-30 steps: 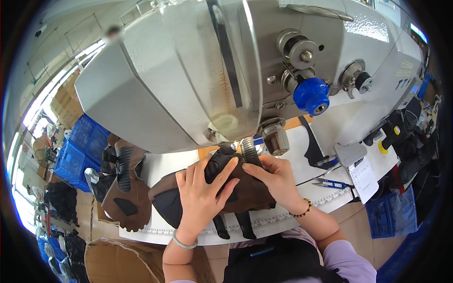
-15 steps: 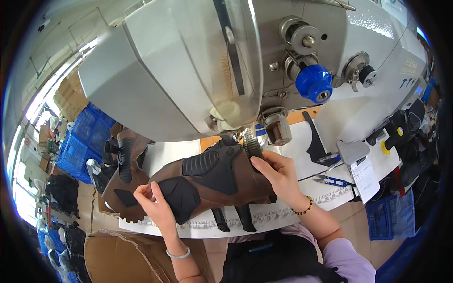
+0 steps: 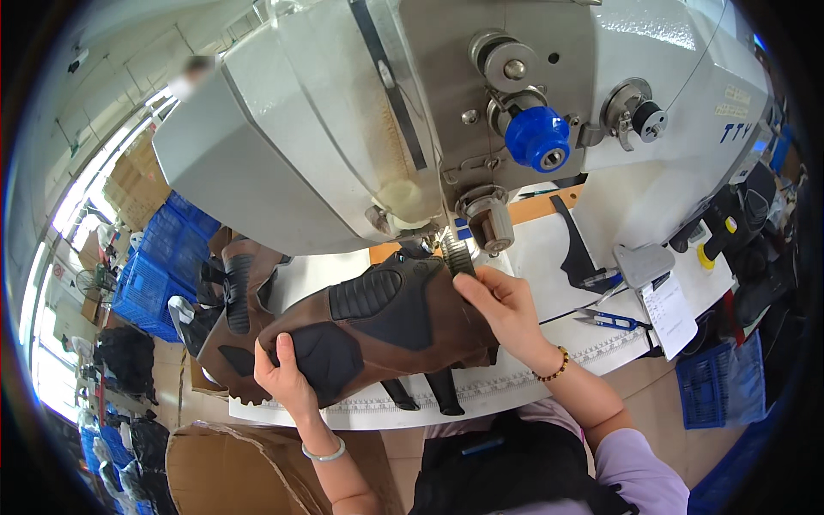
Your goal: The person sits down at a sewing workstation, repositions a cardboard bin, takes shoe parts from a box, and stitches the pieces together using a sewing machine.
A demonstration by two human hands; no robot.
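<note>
A brown leather boot upper (image 3: 408,360) with black panels and ribbed padding lies under the head of a grey-white sewing machine (image 3: 283,146). My right hand (image 3: 506,313) pinches its right upper edge, thumb on top, beside a dark ribbed band (image 3: 457,255) close to the needle area. At the left end, my left hand (image 3: 287,378) grips the upper's near edge with the thumb over the leather; its other fingers are partly hidden. Two black straps (image 3: 444,392) hang out from beneath the piece. The needle tip and stitching spot are hidden by the machine head.
Another brown and black upper (image 3: 238,296) lies at the left. Blue-handled snips (image 3: 611,319), a paper sheet (image 3: 668,316) and a black cut piece (image 3: 575,249) rest on the white table (image 3: 536,360) at the right. A cardboard box (image 3: 227,472) stands at lower left; blue crates (image 3: 704,390) flank the table.
The view has shifted, so the machine sits further left in the picture. My left thumb has come down over the upper's edge, its fingers now closed there. My right hand keeps its pinch.
</note>
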